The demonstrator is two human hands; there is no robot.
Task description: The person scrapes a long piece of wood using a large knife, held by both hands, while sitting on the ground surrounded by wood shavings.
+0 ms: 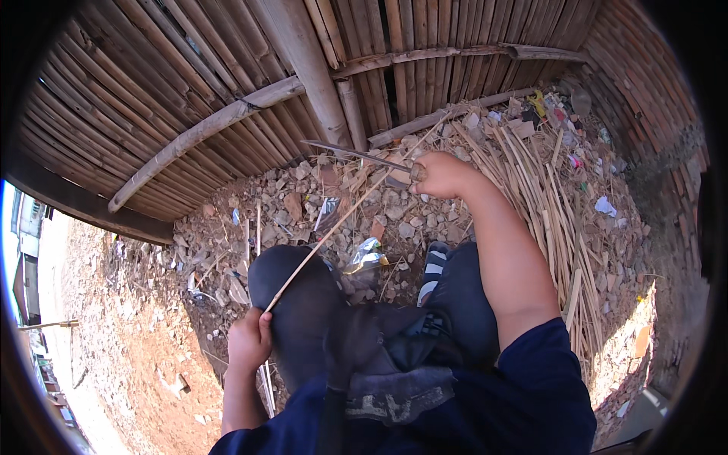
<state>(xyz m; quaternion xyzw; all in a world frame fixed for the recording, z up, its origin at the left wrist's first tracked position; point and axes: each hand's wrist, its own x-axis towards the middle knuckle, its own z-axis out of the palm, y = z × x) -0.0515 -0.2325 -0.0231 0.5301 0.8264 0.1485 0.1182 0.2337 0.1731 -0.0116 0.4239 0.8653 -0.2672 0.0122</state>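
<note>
My left hand (pixel 250 339), beside my left knee, is closed round the near end of a long thin bamboo strip (pixel 322 244). The strip slants up and away to the right, past the knee. My right hand (pixel 440 175) is closed on the handle of a long-bladed knife (pixel 353 154), arm stretched forward. Its blade points left and crosses the strip near the strip's far part; I cannot tell whether the edge bites into it. Several split bamboo strips (pixel 547 220) lie in a loose pile to the right of my right forearm.
A bamboo-slat wall (pixel 447 83) with a pole frame (pixel 311 76) rises ahead. On the right stands a brick wall (pixel 644 91). Broken stones and litter cover the ground, including a shiny foil wrapper (pixel 366 256) between my legs. Sunlit dirt (pixel 136 334) spreads to the left.
</note>
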